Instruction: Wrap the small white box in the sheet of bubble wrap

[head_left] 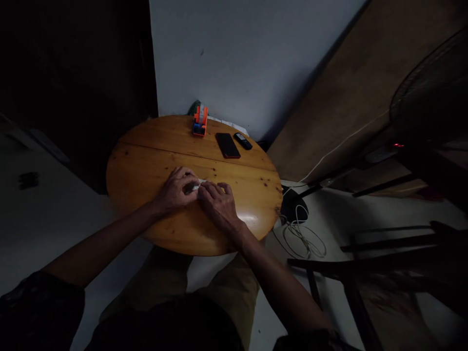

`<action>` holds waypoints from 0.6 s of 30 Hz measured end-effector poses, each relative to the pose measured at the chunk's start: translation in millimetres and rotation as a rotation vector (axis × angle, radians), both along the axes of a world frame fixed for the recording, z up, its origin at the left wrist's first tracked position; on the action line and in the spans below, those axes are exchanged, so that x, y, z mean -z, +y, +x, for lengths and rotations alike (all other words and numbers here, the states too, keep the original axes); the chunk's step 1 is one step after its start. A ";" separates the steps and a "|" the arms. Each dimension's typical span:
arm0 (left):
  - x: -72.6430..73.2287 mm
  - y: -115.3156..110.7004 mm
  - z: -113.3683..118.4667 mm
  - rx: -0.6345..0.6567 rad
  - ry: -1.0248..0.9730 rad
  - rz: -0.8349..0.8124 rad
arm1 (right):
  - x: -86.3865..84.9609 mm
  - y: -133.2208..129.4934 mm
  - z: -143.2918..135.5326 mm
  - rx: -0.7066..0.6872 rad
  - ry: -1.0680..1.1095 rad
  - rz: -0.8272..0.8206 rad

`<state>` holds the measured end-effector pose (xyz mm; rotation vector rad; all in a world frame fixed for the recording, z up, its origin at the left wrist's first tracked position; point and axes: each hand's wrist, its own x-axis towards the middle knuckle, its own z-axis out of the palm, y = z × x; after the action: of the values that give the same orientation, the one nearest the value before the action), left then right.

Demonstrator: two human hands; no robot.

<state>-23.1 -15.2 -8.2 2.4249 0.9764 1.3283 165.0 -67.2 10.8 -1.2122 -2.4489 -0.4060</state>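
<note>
Two hands [180,187] [218,201] (one tape dispenser [200,121])

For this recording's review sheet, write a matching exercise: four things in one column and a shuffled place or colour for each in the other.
Things
1. tape dispenser
2. flat phone
3. small white piece
4. coiled cable

Places and colours
A. dark face, red edge
B. on the floor
C. at the fingers of the left hand and right hand
D. orange and blue, near the wooden table's far edge

Pairs: 1-D, 2-A, 3-C, 4-B
</note>
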 end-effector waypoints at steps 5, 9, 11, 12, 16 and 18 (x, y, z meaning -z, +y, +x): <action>-1.1 0.4 0.2 -0.008 -0.001 0.009 | 3.1 -1.0 1.4 0.005 0.072 -0.027; -0.8 1.2 -0.1 -0.005 -0.003 -0.008 | -0.2 -8.0 6.7 0.027 0.146 -0.059; -0.3 1.7 -0.2 -0.008 0.002 -0.024 | -0.8 -9.2 6.6 0.034 0.145 -0.072; 0.0 1.9 -0.2 -0.010 0.002 -0.031 | -0.9 -8.7 5.5 0.038 0.131 -0.083; 0.6 1.4 0.1 -0.009 -0.007 -0.036 | -2.2 -2.8 -1.7 0.065 0.043 -0.105; 0.6 1.0 0.2 -0.012 -0.006 -0.038 | -3.2 -1.5 -3.5 0.059 0.020 -0.095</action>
<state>-22.9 -14.2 -8.8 2.3894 1.0074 1.3078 161.5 -68.7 14.0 -1.3239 -2.4445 -0.2952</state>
